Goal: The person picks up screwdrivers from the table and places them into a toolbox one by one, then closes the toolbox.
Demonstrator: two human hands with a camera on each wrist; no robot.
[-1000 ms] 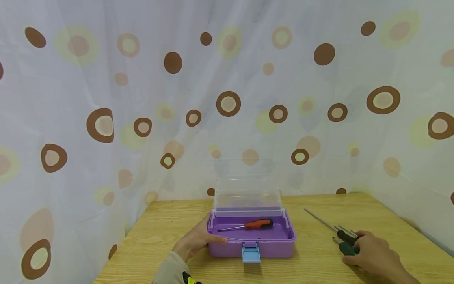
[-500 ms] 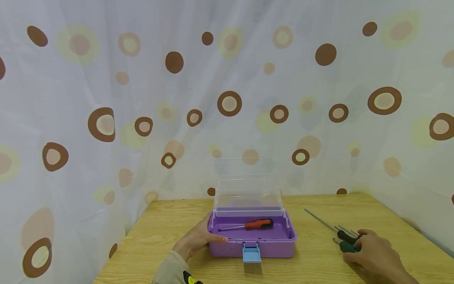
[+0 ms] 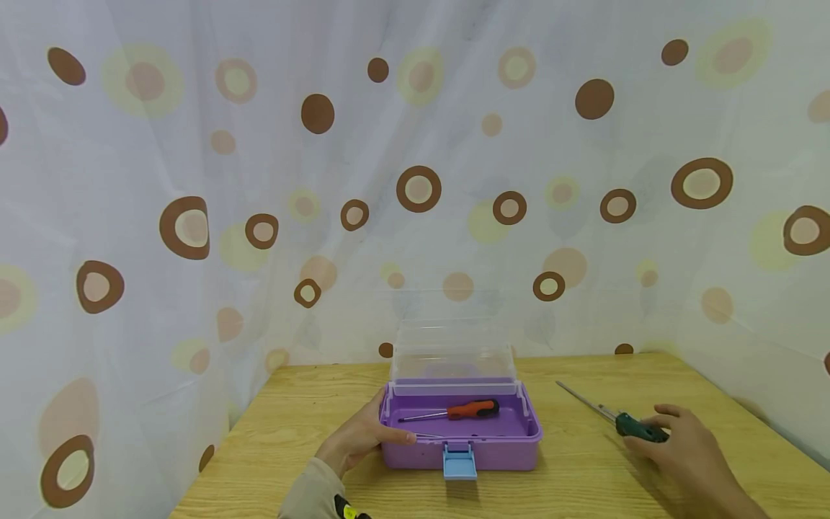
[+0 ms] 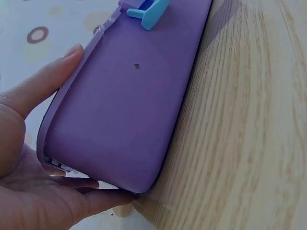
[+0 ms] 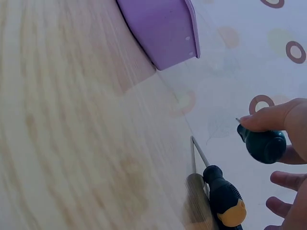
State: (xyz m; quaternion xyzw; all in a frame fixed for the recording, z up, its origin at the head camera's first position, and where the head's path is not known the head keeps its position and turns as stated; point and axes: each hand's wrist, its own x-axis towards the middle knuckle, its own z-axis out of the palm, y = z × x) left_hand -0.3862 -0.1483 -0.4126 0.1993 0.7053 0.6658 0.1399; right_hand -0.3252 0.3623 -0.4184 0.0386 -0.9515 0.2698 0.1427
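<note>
A purple toolbox (image 3: 489,455) sits with its clear lid (image 3: 454,360) raised and its blue latch (image 3: 460,465) hanging down in front. My left hand (image 3: 363,436) grips the box's left end, thumb over the front rim and fingers around the side. Inside lies a screwdriver with an orange and black handle (image 3: 473,409); a thin metal shaft shows by the front wall. To the right, my right hand (image 3: 690,450) pinches a screwdriver by its dark green handle (image 5: 266,143) between thumb and fingers, above the table. Its other fingers are spread.
A long-shafted screwdriver (image 3: 580,396) lies on the wooden table (image 3: 292,411) right of the box, its black handle with a yellow end (image 5: 225,199) below my right hand. A spotted curtain (image 3: 454,180) closes off the back and sides.
My right hand has raised the green-handled screwdriver from beside the others, so its handle now covers the black one in the head view. The left hand and box have stayed put.
</note>
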